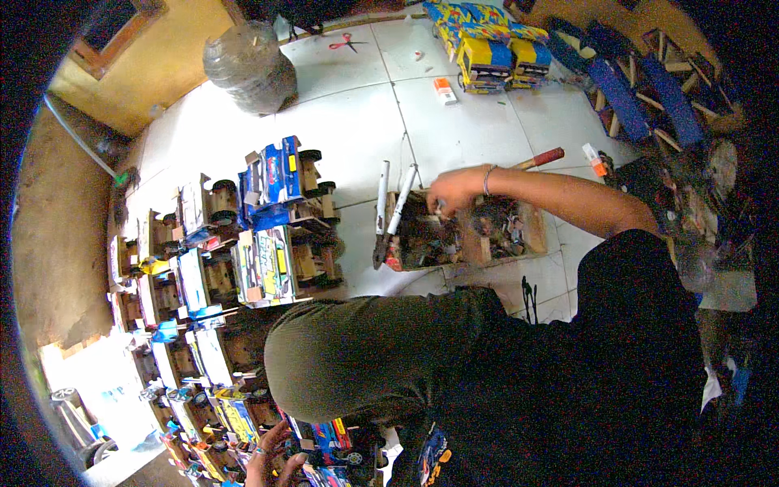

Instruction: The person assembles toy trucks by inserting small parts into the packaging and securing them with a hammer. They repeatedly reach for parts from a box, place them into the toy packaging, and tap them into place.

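My right hand (459,191), with a bracelet (488,180) at the wrist, reaches down over a shallow wooden box (531,231). Its fingers are curled together over the box's left compartment; what they pinch, if anything, is hidden. Small dark loose parts (499,227) lie in the box. Pliers with long white handles (391,203) lean at its left end. At the lower left, beyond my bent knee, my left hand (272,456) has its fingers apart, right beside a blue and red toy truck (326,438). I cannot make out anything held in it.
Rows of wooden toy trucks (264,264) fill the left side. A tool with a red handle (548,157) lies behind my right forearm. Farther off are red scissors (347,43), a bulky plastic-wrapped bundle (247,69), an orange-white packet (445,91) and stacked yellow-blue trucks (487,57).
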### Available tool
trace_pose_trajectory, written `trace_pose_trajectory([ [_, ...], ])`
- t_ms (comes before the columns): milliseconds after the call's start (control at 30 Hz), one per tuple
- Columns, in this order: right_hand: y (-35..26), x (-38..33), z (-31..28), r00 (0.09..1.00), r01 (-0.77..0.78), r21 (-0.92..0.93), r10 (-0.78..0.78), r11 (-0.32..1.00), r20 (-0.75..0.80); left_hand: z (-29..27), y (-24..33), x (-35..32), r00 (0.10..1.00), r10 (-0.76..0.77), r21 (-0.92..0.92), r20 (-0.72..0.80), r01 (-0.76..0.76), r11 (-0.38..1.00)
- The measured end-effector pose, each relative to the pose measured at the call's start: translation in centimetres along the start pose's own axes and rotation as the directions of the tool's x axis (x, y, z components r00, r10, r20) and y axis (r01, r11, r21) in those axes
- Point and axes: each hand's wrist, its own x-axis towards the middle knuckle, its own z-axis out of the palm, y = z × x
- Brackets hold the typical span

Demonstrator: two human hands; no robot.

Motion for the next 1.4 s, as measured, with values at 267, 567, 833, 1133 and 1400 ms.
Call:
trace_pose_trajectory([
  [267, 4.1, -10.2, -4.5, 0.923, -0.179, 0.153, 0.219, 0.972, -0.315, 0.9, -0.1, 1.3, 0.998, 0.053, 0.034, 0.023, -0.053, 0.998],
  [567, -3.4, -2.0, 2.0, 0.962, -0.164, -0.164, 0.121, 0.973, -0.244, 1.8, -0.3, 1.7, 0.998, 0.045, -0.163, -0.043, -0.052, 0.985],
  [833, -3.5, 8.7, 8.2, 0.915, -0.378, -0.452, 0.251, 0.808, -0.317, 1.8, -0.6, 1.2, 0.994, 0.109, -0.035, -0.011, -0.11, 0.993],
  [1133, -4.5, 0.7, 2.0, 0.977, -0.203, -0.344, 0.168, 0.917, -0.131, 1.9, -2.2, 1.0, 0.996, 0.091, -0.058, -0.013, -0.092, 0.994],
  [1400, 1.5, -12.9, 1.7, 0.812, -0.447, -0.387, 0.547, 0.807, 0.204, 1.9, -3.3, 1.3, 0.992, 0.105, -0.035, -0.066, -0.107, 0.994],
])
